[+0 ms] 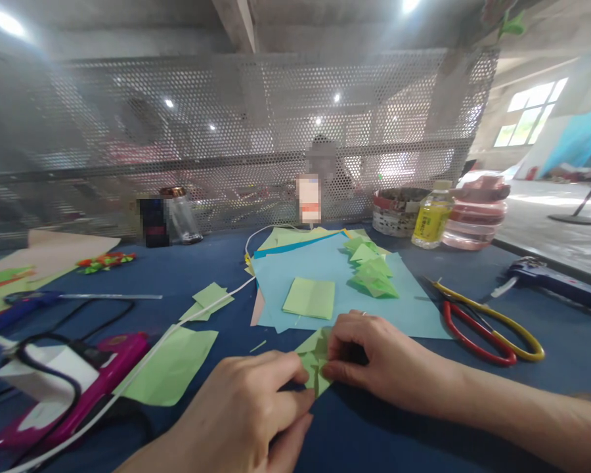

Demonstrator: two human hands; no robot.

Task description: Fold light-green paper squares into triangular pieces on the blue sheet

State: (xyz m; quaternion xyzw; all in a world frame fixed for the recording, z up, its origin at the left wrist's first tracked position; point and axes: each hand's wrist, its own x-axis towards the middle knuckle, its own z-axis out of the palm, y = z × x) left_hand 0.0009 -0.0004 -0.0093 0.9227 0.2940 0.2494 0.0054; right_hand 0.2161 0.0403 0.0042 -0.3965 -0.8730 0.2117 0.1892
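Between my two hands, near the front of the blue table, lies a creased piece of green paper (317, 358). My left hand (256, 401) has its fingers curled against the paper's left side. From the right, my right hand (369, 348) pinches the paper's other side between thumb and fingers. Just beyond, a stack of square green paper (309, 298) rests on light blue sheets (398, 315). Several folded green paper pieces (373, 269) sit in a row at the right of those sheets.
Scissors (487, 322) with red and yellow handles lie right, near a glue gun (556, 279). A drink bottle (432, 217) and a pink jug (477, 213) stand behind. At left are a magenta power strip (123, 348), a white cable (165, 335) and a green sheet (172, 364).
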